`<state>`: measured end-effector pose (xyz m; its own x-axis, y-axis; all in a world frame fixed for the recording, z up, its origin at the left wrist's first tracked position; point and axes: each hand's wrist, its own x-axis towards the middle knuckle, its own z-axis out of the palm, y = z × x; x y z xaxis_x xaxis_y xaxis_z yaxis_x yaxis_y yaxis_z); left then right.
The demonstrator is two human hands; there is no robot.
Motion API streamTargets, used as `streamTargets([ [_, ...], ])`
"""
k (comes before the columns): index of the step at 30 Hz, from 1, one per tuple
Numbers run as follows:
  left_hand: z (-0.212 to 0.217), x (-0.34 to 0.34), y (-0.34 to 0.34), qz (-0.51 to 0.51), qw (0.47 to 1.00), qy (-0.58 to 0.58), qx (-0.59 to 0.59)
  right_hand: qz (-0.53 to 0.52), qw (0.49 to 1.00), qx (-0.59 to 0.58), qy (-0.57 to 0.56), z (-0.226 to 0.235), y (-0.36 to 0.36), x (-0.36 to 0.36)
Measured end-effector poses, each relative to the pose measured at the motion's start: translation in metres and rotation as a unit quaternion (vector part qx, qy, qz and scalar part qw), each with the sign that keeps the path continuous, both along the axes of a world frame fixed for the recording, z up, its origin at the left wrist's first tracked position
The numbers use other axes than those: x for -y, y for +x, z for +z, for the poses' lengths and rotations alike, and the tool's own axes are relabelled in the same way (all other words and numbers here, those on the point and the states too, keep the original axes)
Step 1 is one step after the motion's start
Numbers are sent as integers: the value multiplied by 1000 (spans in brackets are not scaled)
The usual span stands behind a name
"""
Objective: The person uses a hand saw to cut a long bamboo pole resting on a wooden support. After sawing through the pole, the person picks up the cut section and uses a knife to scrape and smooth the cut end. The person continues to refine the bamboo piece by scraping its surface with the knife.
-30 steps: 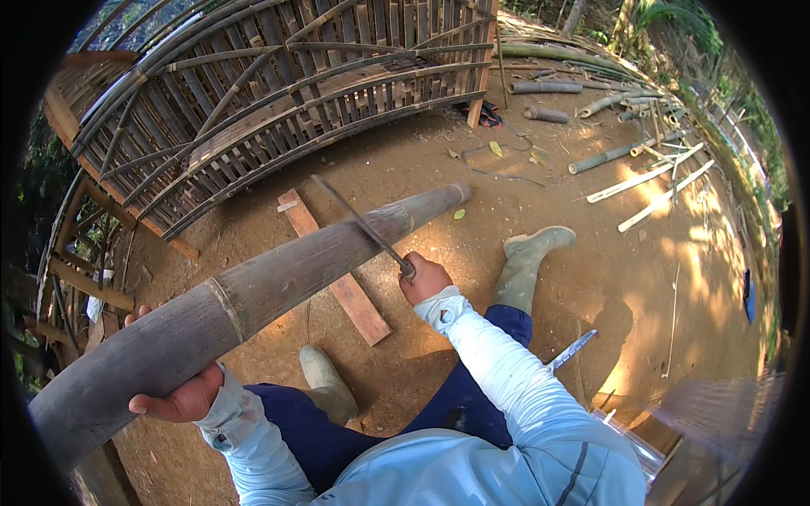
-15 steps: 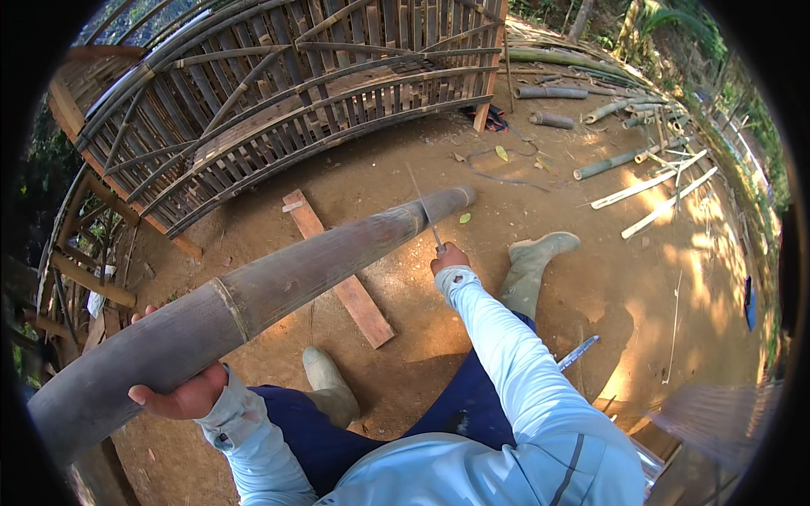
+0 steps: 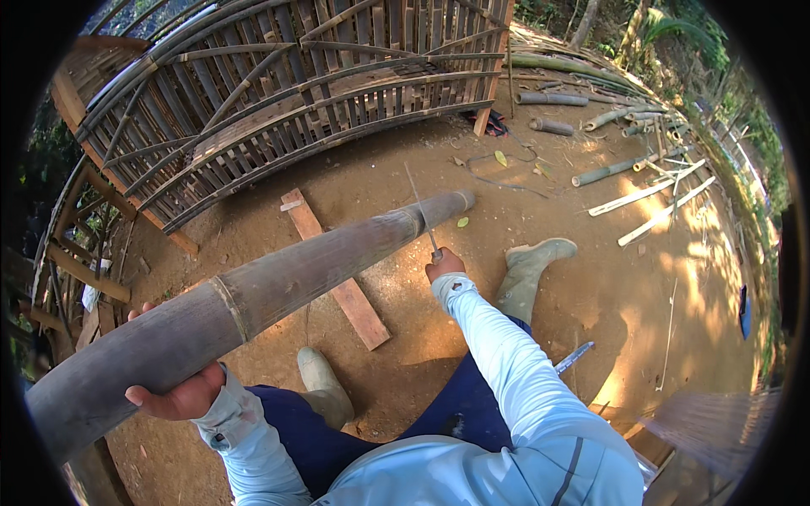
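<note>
A thick, dark brown bamboo pole (image 3: 278, 291) slants from the lower left to the upper middle, passing over a reddish wooden plank (image 3: 363, 312). Beneath its near part, my left hand (image 3: 181, 396) cradles it, fingers wrapped round the far side and thumb on the near side. My right hand (image 3: 445, 264) is closed on the handle of a long-bladed knife (image 3: 422, 211). Its narrow blade, seen almost edge-on, lies across the pole by the far node; whether it has cut in, I cannot tell.
A slatted bamboo structure (image 3: 321, 93) spans the back left. Cut bamboo lengths (image 3: 553, 99) and pale split strips (image 3: 666, 215) lie at the back right. My boots (image 3: 325, 388) stand on bare dirt. A bluish, tube-like object (image 3: 574, 357) lies beside my right leg.
My right hand and the knife have drawn slightly back toward me, the blade still across the pole. The left hand keeps its hold, and the pole stays nearly in place.
</note>
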<state>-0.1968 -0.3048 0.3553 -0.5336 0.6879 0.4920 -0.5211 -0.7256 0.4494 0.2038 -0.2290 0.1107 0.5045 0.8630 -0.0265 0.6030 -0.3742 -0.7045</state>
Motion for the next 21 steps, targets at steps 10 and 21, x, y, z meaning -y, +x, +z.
streamTargets([
  [10, -10, -4, -10, -7, 998, 43, -36, 133, 989, 65, 1, 44, -9, 13],
  [21, -5, -7, -9, -87, 972, 182, -117, 83, 996, 28, 30, 23, -1, 13],
])
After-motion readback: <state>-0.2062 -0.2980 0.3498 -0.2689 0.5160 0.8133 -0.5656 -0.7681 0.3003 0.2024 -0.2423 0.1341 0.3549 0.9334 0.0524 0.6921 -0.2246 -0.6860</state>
